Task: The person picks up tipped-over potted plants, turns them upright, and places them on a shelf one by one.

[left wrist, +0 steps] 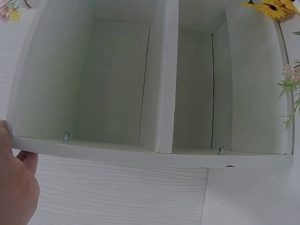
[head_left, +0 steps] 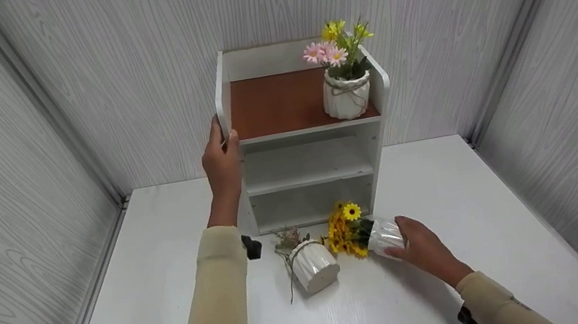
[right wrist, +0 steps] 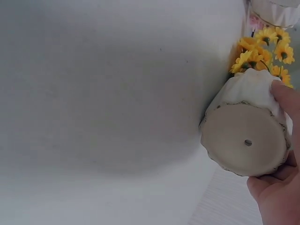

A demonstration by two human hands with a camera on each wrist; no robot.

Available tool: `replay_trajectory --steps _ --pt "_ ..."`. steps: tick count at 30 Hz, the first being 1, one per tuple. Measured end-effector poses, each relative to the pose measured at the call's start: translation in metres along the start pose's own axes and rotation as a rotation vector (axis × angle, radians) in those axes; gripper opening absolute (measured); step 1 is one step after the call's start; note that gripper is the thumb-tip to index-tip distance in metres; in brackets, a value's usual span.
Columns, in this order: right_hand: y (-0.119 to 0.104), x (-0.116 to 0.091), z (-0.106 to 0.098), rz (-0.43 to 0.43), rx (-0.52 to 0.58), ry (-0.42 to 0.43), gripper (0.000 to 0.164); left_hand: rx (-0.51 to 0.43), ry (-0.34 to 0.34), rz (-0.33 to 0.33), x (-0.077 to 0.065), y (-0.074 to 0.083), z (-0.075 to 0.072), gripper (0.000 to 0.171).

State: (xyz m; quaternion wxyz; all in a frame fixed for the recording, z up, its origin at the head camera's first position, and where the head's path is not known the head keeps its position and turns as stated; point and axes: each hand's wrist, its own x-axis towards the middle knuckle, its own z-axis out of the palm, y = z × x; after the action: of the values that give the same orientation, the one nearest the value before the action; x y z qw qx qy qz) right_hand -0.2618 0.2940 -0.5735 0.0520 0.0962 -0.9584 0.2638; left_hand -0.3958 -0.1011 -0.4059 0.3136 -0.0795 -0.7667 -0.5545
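My left hand point(head_left: 222, 164) grips the left side panel of a small white shelf unit point(head_left: 310, 131), thumb on the front edge and fingers on the outer face. The left wrist view shows this hand point(left wrist: 16, 180) at the panel's edge. With my right hand point(head_left: 424, 248) I hold a white ribbed flowerpot point(head_left: 385, 236) of yellow flowers point(head_left: 343, 231), tipped on its side before the unit. In the right wrist view, the pot's round base point(right wrist: 246, 140) with a small hole faces the camera, and thumb and fingers wrap its side.
Another white pot point(head_left: 314, 265) with pinkish sprigs lies tipped on the white table point(head_left: 174, 313), left of the yellow flowers. A twine-tied pot point(head_left: 348, 97) with pink and yellow flowers stands upright at the right of the unit's brown top. Grey wood-grain walls point(head_left: 134, 64) enclose the table.
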Motion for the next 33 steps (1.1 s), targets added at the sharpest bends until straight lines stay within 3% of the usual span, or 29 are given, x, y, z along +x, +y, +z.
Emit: replay_trajectory --steps 6,11,19,25,33 --pt "0.003 -0.001 0.004 0.001 0.032 0.017 0.075 -0.002 0.012 0.010 0.000 0.001 0.000 0.057" --pt "0.007 -0.007 0.006 0.046 0.100 0.025 0.081 0.000 0.005 0.001 0.000 0.002 -0.001 0.057" --pt "0.015 -0.013 0.008 0.083 0.182 0.115 0.077 0.036 -0.004 0.014 0.003 0.002 0.000 0.057" --pt "0.029 -0.020 0.006 0.184 0.336 0.108 0.092 0.040 -0.002 0.016 0.003 0.001 0.000 0.056" --pt "0.037 -0.024 0.007 0.202 0.352 0.133 0.094 0.017 -0.003 0.021 0.003 -0.001 0.000 0.057"
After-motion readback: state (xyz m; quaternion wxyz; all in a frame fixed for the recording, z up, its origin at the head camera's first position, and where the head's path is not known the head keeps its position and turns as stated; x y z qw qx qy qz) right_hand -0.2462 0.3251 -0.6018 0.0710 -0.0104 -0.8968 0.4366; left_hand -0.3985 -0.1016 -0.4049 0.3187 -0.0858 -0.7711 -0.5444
